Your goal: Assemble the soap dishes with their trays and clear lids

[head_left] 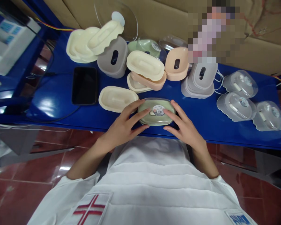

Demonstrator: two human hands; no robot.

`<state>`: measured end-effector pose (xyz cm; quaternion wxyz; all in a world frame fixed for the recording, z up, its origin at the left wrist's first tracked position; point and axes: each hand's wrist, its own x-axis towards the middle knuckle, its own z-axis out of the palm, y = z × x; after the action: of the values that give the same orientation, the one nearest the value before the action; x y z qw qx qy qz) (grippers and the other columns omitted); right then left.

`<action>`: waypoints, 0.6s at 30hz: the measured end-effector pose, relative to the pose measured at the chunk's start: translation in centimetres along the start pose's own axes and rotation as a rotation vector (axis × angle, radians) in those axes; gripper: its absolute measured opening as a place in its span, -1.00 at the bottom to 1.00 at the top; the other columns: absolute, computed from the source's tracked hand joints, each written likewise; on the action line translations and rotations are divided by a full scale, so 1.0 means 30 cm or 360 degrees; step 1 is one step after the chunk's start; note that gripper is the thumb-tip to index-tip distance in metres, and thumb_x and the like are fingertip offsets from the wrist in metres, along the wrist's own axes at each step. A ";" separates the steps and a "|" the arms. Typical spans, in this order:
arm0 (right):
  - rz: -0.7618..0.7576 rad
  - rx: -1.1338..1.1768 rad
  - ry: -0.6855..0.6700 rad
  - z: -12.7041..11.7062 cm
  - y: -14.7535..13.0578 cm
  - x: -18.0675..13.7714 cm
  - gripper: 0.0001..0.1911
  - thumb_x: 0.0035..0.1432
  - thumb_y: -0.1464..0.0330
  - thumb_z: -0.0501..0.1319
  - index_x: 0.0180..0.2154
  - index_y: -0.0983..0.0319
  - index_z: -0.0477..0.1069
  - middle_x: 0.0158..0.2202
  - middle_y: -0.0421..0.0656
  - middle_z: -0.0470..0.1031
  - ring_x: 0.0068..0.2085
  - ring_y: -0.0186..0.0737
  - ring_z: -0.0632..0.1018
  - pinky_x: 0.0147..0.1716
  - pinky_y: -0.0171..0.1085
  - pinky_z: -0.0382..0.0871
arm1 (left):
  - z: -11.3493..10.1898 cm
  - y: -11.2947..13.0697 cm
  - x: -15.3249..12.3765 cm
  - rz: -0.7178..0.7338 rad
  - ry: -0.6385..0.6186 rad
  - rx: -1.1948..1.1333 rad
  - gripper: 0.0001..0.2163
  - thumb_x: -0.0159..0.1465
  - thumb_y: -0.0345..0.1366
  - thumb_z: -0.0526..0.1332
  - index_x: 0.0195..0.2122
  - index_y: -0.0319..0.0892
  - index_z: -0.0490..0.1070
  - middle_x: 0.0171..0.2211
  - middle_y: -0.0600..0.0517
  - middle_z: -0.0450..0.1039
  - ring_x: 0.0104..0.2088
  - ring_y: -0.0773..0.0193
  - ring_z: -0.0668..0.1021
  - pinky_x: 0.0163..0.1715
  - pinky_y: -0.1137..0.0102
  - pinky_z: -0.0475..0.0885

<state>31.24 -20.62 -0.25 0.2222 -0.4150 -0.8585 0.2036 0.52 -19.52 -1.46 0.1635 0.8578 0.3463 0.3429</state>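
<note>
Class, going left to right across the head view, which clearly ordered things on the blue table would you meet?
Dark-screened device → flat cream tray → green box → stacked grey boxes → clear-covered grey boxes.

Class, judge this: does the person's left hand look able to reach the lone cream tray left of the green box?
Probably yes: the cream tray lies beside the left hand, nothing stacked on it, though that hand touches the green box.
</note>
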 end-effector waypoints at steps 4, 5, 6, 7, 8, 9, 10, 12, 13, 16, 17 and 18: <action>-0.0018 -0.0056 0.0031 0.006 0.002 -0.001 -0.15 0.49 0.31 0.30 0.59 -0.22 -0.03 0.67 -0.23 -0.15 0.60 0.12 0.16 0.53 0.19 0.27 | 0.005 -0.006 -0.003 0.0017 0.0027 0.0028 -0.28 0.44 -0.30 0.43 0.55 0.07 0.17 0.46 -0.24 0.26 0.47 -0.14 0.40 0.40 -0.08 0.49; -0.0029 -0.0067 0.0041 0.007 0.002 -0.001 -0.14 0.49 0.32 0.30 0.59 -0.24 -0.05 0.67 -0.24 -0.16 0.60 0.11 0.16 0.53 0.18 0.28 | 0.006 -0.007 -0.003 0.0024 0.0036 0.0033 -0.28 0.43 -0.30 0.44 0.54 0.07 0.18 0.46 -0.24 0.27 0.46 -0.14 0.41 0.40 -0.07 0.49; -0.0039 -0.0073 0.0052 0.008 0.002 -0.002 -0.13 0.48 0.32 0.30 0.58 -0.26 -0.05 0.67 -0.26 -0.16 0.60 0.11 0.16 0.53 0.16 0.29 | 0.007 -0.008 -0.003 0.0033 0.0047 0.0037 -0.28 0.42 -0.30 0.45 0.53 0.06 0.19 0.46 -0.25 0.28 0.46 -0.14 0.42 0.39 -0.07 0.50; -0.0050 -0.0076 0.0065 0.009 0.003 -0.003 -0.13 0.48 0.33 0.31 0.58 -0.27 -0.06 0.67 -0.28 -0.17 0.60 0.10 0.17 0.53 0.15 0.29 | 0.008 -0.009 -0.004 0.0040 0.0057 0.0043 -0.29 0.41 -0.30 0.45 0.53 0.05 0.21 0.45 -0.25 0.28 0.45 -0.14 0.42 0.39 -0.06 0.50; -0.0061 -0.0077 0.0080 0.011 0.003 -0.004 -0.12 0.48 0.33 0.31 0.58 -0.27 -0.06 0.66 -0.29 -0.16 0.59 0.09 0.18 0.53 0.13 0.29 | 0.008 -0.010 -0.004 0.0046 0.0064 0.0050 -0.30 0.41 -0.30 0.46 0.52 0.03 0.23 0.45 -0.25 0.29 0.45 -0.14 0.43 0.39 -0.05 0.50; -0.0071 -0.0078 0.0093 0.012 0.003 -0.006 -0.12 0.47 0.34 0.31 0.58 -0.27 -0.05 0.66 -0.29 -0.16 0.59 0.08 0.18 0.54 0.12 0.29 | 0.009 -0.011 -0.004 0.0050 0.0070 0.0057 -0.31 0.41 -0.30 0.46 0.51 0.02 0.25 0.44 -0.25 0.30 0.44 -0.14 0.44 0.38 -0.04 0.51; -0.0079 -0.0081 0.0105 0.013 0.004 -0.007 -0.12 0.47 0.35 0.31 0.58 -0.26 -0.05 0.66 -0.29 -0.15 0.59 0.06 0.19 0.54 0.10 0.28 | 0.009 -0.012 -0.005 0.0053 0.0073 0.0066 -0.33 0.41 -0.30 0.46 0.49 0.02 0.27 0.44 -0.25 0.31 0.44 -0.13 0.44 0.37 -0.03 0.52; -0.0101 -0.0100 0.0130 0.014 0.004 -0.010 -0.12 0.46 0.36 0.32 0.58 -0.24 -0.03 0.66 -0.29 -0.14 0.59 0.04 0.20 0.55 0.08 0.28 | 0.010 -0.013 -0.006 0.0052 0.0070 0.0090 -0.37 0.42 -0.27 0.45 0.47 0.03 0.29 0.42 -0.24 0.32 0.43 -0.11 0.45 0.35 -0.03 0.54; -0.0111 -0.0117 0.0140 0.015 0.005 -0.011 -0.12 0.46 0.36 0.33 0.58 -0.24 -0.02 0.66 -0.29 -0.13 0.58 0.04 0.21 0.55 0.08 0.28 | 0.010 -0.014 -0.006 0.0051 0.0068 0.0103 -0.39 0.43 -0.26 0.45 0.45 0.04 0.31 0.41 -0.23 0.33 0.42 -0.10 0.46 0.34 -0.03 0.55; -0.0124 -0.0177 0.0143 0.015 0.007 -0.013 -0.14 0.46 0.36 0.33 0.58 -0.21 0.01 0.66 -0.25 -0.10 0.58 0.06 0.23 0.54 0.09 0.29 | 0.011 -0.016 -0.007 0.0051 0.0073 0.0122 -0.42 0.42 -0.25 0.46 0.41 0.04 0.34 0.39 -0.22 0.35 0.40 -0.10 0.48 0.32 -0.01 0.57; -0.0124 -0.0191 0.0136 0.014 0.007 -0.013 -0.15 0.46 0.36 0.32 0.58 -0.20 0.02 0.66 -0.22 -0.09 0.58 0.07 0.23 0.53 0.10 0.30 | 0.012 -0.017 -0.008 0.0050 0.0077 0.0120 -0.43 0.42 -0.25 0.46 0.40 0.03 0.35 0.39 -0.22 0.35 0.40 -0.10 0.48 0.32 0.00 0.57; -0.0120 -0.0201 0.0128 0.014 0.008 -0.012 -0.16 0.46 0.35 0.32 0.58 -0.18 0.03 0.65 -0.20 -0.07 0.58 0.09 0.23 0.53 0.11 0.32 | 0.013 -0.017 -0.008 0.0049 0.0079 0.0118 -0.44 0.41 -0.25 0.46 0.39 0.02 0.35 0.39 -0.23 0.35 0.39 -0.10 0.48 0.31 0.01 0.57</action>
<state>31.36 -20.86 -0.78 0.2372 -0.4033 -0.8751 0.1236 0.42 -19.33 -2.11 0.1176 0.8597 0.3495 0.3534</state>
